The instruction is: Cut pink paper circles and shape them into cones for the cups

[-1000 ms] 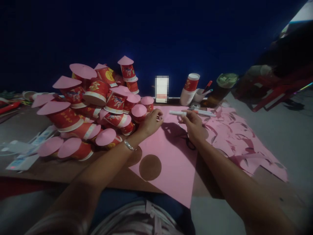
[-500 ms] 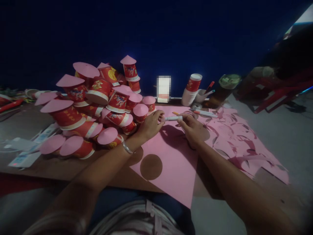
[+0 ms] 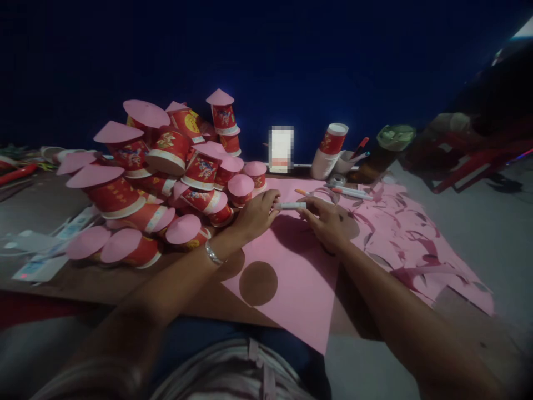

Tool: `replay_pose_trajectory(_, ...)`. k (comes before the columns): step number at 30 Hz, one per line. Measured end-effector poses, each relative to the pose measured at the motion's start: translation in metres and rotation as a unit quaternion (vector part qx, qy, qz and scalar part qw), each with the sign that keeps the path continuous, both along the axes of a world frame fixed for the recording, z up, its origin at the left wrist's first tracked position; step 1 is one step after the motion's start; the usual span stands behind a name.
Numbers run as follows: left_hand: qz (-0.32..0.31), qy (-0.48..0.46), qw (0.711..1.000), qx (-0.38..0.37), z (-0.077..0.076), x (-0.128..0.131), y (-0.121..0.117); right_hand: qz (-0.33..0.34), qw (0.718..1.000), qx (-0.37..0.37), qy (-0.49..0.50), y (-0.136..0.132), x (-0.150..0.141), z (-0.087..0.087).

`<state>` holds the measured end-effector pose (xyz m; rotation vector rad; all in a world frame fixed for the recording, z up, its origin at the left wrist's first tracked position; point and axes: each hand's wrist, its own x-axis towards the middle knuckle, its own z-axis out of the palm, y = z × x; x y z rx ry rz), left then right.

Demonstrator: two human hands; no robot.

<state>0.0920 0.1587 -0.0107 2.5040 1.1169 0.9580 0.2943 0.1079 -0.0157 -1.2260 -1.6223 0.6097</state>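
A slim white marker pen (image 3: 291,205) is held level between my two hands, above a pink paper sheet (image 3: 303,278). My left hand (image 3: 259,214) closes its fingers on the pen's left end, beside the nearest cone-topped cups. On the pen's right end, my right hand (image 3: 325,219) pinches with thumb and fingers. The sheet has a round hole showing the brown table, and its near corner hangs past the table edge. Just beyond my right hand lie an orange-tipped pen (image 3: 302,192) and white pens with red parts (image 3: 353,193).
Many red paper cups (image 3: 120,194) with pink cone tops are piled at left. A blurred bright panel (image 3: 281,149) stands at the back. Right of it are stacked cups (image 3: 327,153), a pen cup (image 3: 345,161) and a dark jar (image 3: 378,155). Pink paper offcuts (image 3: 416,239) cover the right side.
The pen and the fingertips on it have shifted slightly left and down. My right fingers now cover more of its right end. The objects on the table stay put; the view shifts slightly.
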Motion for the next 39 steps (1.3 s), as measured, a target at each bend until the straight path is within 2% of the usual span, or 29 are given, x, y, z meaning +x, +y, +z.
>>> replay_pose_trajectory(8,0.007,0.0,0.999,0.042,-0.008,-0.002,-0.003,0.0,0.996,-0.058,0.072,-0.004,-0.007,0.002)
replay_pose_trajectory(12,-0.013,-0.005,0.999,0.031,-0.009,-0.003,0.001,-0.002,0.994,-0.074,0.078,0.001,-0.004,-0.005)
replay_pose_trajectory(15,-0.017,0.03,0.999,-0.014,-0.004,-0.011,0.003,-0.043,0.998,-0.033,0.017,0.008,0.002,-0.013)
replay_pose_trajectory(17,0.006,0.077,0.995,-0.063,0.002,-0.02,0.001,-0.085,0.994,-0.006,-0.066,0.012,0.006,-0.018)
replay_pose_trajectory(19,0.026,0.132,0.982,-0.131,0.008,-0.03,-0.004,-0.118,0.98,-0.008,-0.162,0.015,0.01,-0.02)
replay_pose_trajectory(22,0.004,0.2,0.963,-0.179,0.015,-0.041,-0.013,-0.136,0.953,-0.016,-0.272,0.017,0.013,-0.022)
replay_pose_trajectory(26,-0.025,0.253,0.95,-0.184,0.02,-0.044,-0.022,-0.124,0.919,0.044,-0.372,0.017,0.012,-0.025)
replay_pose_trajectory(28,-0.032,0.264,0.944,-0.195,0.022,-0.042,-0.022,-0.129,0.914,0.068,-0.379,0.015,0.009,-0.025)
replay_pose_trajectory(31,-0.04,0.258,0.935,-0.239,0.025,-0.041,-0.021,-0.128,0.915,0.099,-0.369,0.01,0.003,-0.024)
replay_pose_trajectory(33,-0.043,0.255,0.932,-0.255,0.024,-0.042,-0.019,-0.104,0.921,0.137,-0.35,0.007,-0.003,-0.025)
replay_pose_trajectory(36,-0.049,0.26,0.938,-0.223,0.023,-0.043,-0.019,-0.049,0.931,0.188,-0.309,0.004,-0.01,-0.028)
replay_pose_trajectory(39,-0.053,0.273,0.941,-0.194,0.024,-0.043,-0.019,0.003,0.941,0.188,-0.283,0.001,-0.015,-0.03)
